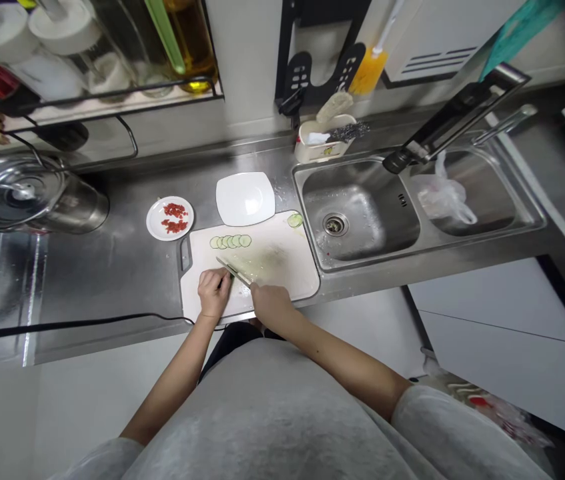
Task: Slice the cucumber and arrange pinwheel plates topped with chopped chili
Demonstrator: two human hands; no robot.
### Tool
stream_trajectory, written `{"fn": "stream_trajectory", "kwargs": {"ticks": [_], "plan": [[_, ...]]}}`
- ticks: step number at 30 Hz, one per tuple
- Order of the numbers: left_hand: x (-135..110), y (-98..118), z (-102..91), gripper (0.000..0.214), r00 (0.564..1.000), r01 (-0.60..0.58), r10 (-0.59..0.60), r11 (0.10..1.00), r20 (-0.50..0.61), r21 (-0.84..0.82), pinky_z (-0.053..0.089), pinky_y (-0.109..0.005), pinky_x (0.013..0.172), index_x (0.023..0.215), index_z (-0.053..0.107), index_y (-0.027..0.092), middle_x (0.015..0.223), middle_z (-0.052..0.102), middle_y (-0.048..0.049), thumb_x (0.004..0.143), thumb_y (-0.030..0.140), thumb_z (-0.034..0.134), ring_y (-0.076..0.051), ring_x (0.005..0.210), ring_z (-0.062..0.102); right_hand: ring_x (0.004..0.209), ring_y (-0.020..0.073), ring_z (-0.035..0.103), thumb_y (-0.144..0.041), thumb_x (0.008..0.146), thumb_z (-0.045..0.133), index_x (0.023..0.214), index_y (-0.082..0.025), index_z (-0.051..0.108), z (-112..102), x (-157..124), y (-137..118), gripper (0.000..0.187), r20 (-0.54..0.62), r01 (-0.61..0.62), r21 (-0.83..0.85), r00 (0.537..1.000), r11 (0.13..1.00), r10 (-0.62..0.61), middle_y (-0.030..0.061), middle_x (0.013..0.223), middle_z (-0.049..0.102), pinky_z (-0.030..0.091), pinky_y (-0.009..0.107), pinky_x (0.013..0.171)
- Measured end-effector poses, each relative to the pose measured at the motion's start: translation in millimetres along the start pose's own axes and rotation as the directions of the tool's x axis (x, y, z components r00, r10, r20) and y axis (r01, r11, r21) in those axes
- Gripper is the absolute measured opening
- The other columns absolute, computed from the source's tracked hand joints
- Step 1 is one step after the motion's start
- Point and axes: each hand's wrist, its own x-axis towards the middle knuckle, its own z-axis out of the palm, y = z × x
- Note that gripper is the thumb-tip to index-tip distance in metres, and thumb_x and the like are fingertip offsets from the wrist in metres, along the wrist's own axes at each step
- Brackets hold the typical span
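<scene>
A kitchen knife point(235, 271) is in my right hand point(271, 305), its blade angled up and to the left over the white cutting board point(202, 265). My left hand point(213, 292) is closed at the near left part of the board, beside the blade. A bit of dark green cucumber point(233, 275) shows between its fingers and the knife; the hand hides the remainder. Several overlapping cucumber slices point(231, 241) form a row farther up the board. At the board's far right corner lies a cucumber end piece point(295, 220).
Behind the board stands a white square plate point(245, 198). To its left, a small white plate point(155, 223) holds chopped red bits point(175, 219). A double sink point(362, 207) with a plastic bag point(445, 197) is on the right. A black cord point(87, 323) runs along the counter's front edge.
</scene>
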Motion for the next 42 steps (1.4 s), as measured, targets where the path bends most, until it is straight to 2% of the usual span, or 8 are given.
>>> {"fn": "stream_trajectory", "kwargs": {"ticks": [3, 9, 23, 31, 42], "plan": [[-1, 0, 0.2, 0.013, 1.0, -0.007, 0.007, 1.0, 0.0, -0.004, 0.043, -0.034, 0.078, 0.087, 0.066, 0.021, 0.08, 0.067, -0.0049, 0.088, 0.024, 0.054, -0.018, 0.079, 0.057, 0.088, 0.0254, 0.069, -0.017, 0.085, 0.052, 0.105, -0.013, 0.057, 0, -2, 0, 0.022, 0.018, -0.013, 0.005, 1.0, 1.0, 0.013, 0.0141, 0.087, 0.071, 0.049, 0.031, 0.071], [0, 1, -0.3, 0.012, 1.0, -0.014, 0.014, 1.0, 0.016, 0.0, 0.043, -0.034, 0.078, 0.086, 0.065, 0.021, 0.079, 0.067, -0.0045, 0.088, 0.024, 0.054, -0.018, 0.078, 0.057, 0.091, 0.024, 0.068, -0.01, 0.088, 0.042, 0.104, -0.013, 0.059, -2, 2, -2, 0.024, 0.006, -0.016, 0.009, 1.0, 1.0, 0.016, 0.0147, 0.089, 0.071, 0.048, 0.03, 0.072], [-1, 3, 0.2, 0.011, 0.999, 0.022, -0.021, 0.999, 0.032, -0.03, 0.045, -0.038, 0.084, 0.087, 0.065, 0.021, 0.086, 0.071, -0.0057, 0.088, 0.025, 0.055, -0.018, 0.085, 0.062, 0.094, 0.0232, 0.067, -0.013, 0.086, 0.043, 0.108, -0.014, 0.058, -7, 11, 2, 0.027, 0.083, -0.007, -0.01, 0.997, 1.0, 0.008, 0.0146, 0.095, 0.07, 0.047, 0.03, 0.074], [1, 1, 0.8, 0.01, 1.0, -0.017, 0.017, 0.999, 0.003, -0.029, 0.046, -0.035, 0.081, 0.089, 0.065, 0.021, 0.085, 0.071, -0.005, 0.087, 0.022, 0.056, -0.017, 0.083, 0.061, 0.094, 0.0248, 0.067, -0.012, 0.086, 0.042, 0.109, -0.014, 0.059, -3, 17, 3, 0.028, 0.071, 0.002, -0.003, 0.998, 1.0, -0.002, 0.014, 0.093, 0.07, 0.048, 0.032, 0.073], [1, 2, 0.4, 0.012, 0.999, 0.038, -0.037, 0.998, 0.025, -0.046, 0.046, -0.036, 0.082, 0.089, 0.065, 0.021, 0.086, 0.071, -0.0057, 0.088, 0.025, 0.054, -0.018, 0.085, 0.062, 0.094, 0.0243, 0.067, -0.013, 0.087, 0.042, 0.108, -0.014, 0.06, -8, 21, 5, 0.028, 0.119, 0.005, -0.037, 0.993, 0.999, -0.001, 0.0144, 0.095, 0.07, 0.048, 0.032, 0.074]]}}
